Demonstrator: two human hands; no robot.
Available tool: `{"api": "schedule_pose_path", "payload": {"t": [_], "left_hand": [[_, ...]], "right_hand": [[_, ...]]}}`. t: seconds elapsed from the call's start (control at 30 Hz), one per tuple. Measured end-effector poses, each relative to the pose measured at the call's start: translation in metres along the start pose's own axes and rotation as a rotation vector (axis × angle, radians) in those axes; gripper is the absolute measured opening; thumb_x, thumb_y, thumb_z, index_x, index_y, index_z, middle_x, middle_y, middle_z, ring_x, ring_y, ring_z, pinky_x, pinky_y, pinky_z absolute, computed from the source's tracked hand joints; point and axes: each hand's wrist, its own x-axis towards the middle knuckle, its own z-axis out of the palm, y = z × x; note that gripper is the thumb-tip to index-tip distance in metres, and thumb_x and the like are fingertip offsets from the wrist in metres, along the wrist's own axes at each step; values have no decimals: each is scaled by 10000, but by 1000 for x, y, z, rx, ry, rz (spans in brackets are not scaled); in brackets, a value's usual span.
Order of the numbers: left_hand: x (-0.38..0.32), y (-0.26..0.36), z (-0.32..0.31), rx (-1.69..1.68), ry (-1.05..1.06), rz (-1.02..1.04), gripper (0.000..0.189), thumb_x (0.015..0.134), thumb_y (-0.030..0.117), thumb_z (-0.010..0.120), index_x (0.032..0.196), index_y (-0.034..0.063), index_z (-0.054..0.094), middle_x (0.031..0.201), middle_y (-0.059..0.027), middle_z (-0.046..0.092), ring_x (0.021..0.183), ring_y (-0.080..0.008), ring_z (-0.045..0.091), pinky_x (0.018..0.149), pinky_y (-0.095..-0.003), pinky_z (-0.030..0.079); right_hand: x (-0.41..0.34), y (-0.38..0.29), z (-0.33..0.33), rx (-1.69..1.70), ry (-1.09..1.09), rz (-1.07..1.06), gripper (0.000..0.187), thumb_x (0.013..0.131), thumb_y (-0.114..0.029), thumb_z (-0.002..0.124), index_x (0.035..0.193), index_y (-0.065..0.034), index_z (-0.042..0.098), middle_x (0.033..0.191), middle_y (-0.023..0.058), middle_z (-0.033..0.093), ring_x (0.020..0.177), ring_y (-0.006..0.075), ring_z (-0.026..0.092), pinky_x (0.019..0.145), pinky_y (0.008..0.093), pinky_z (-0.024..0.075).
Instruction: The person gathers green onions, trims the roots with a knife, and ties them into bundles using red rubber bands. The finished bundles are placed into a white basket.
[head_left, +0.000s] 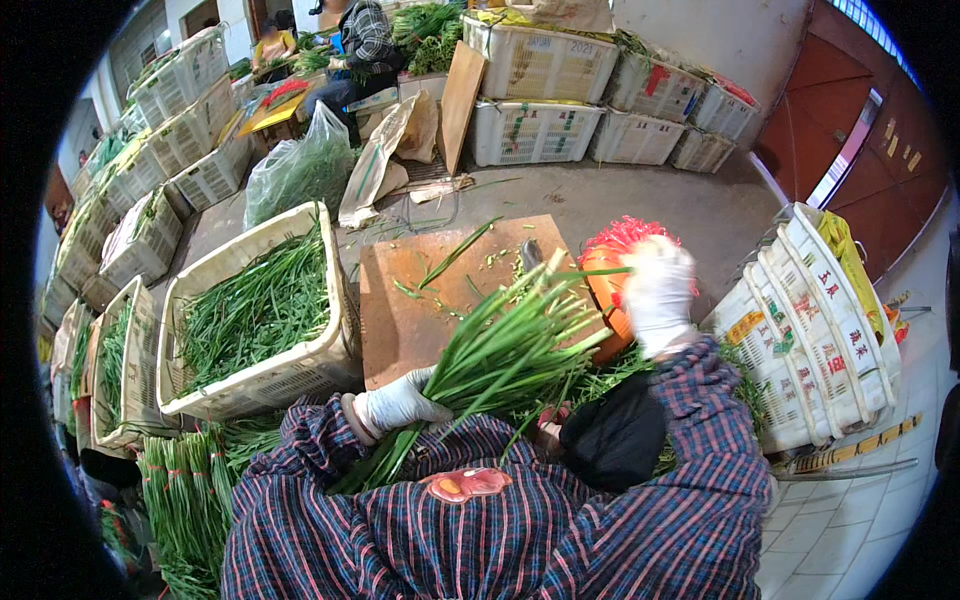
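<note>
In its white glove, my left hand (405, 401) grips a bunch of long green stalks that look like Chinese chives (502, 352). Their pale cut ends point up and right over a wooden board (405, 300). My right hand (660, 292), also gloved, is blurred above an orange container (611, 300) heaped with red plastic ties (626, 231). One green blade stretches from the bunch towards that hand. Whether its fingers hold anything is unclear. On the board lie cut scraps (491, 259) and a dark, partly hidden object (531, 255).
Left of the board, a white plastic crate (247, 405) holds loose greens (259, 300). Tied bundles (176, 487) stand at lower left. Nested crates (810, 330) lean on the right. Further back are a plastic bag of greens (300, 172), stacked crates (536, 131) and a seated person (364, 45).
</note>
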Motion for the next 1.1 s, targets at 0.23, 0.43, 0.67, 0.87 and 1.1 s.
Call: {"api": "schedule_pose_path", "payload": {"t": [0.23,0.43,0.67,0.87,1.1], "left_hand": [[-2,9,-8,-50,-10,6,252,742,-33,683,982,27,631,742,-26,615,619,-117,563,563,-248,450],[5,5,0,-195,-93,55,532,751,-60,689,1249,49,540,954,-42,644,718,-103,577,596,-240,470],[-2,-7,-8,-179,-27,43,603,710,-102,679,1275,61,546,1125,-32,645,942,-125,604,770,-261,490],[3,-10,-10,-126,-98,83,580,739,-73,682,1281,63,526,1037,-34,629,828,-122,574,682,-258,468],[-3,-9,-12,-189,-101,66,597,734,-71,686,1291,65,519,1049,-36,627,827,-119,575,658,-252,470]], "right_hand": [[-51,7,-73,-209,-474,-28,859,692,-524,718,1406,-173,397,1412,120,419,1325,337,337,1083,506,258],[-20,-61,-53,244,-54,-450,242,779,-312,677,996,-205,667,1341,13,527,1310,274,372,1061,482,293],[-31,-39,-61,203,-114,-447,567,749,-379,684,1276,-222,546,1414,37,431,1325,290,340,1096,469,238],[-27,-61,-48,416,-106,-400,375,726,-233,715,1096,-227,649,1363,30,484,1263,287,437,1060,455,310],[-41,-14,-46,552,-15,-92,246,786,-92,689,1016,-83,603,1098,84,630,1152,251,527,973,411,408]]}}
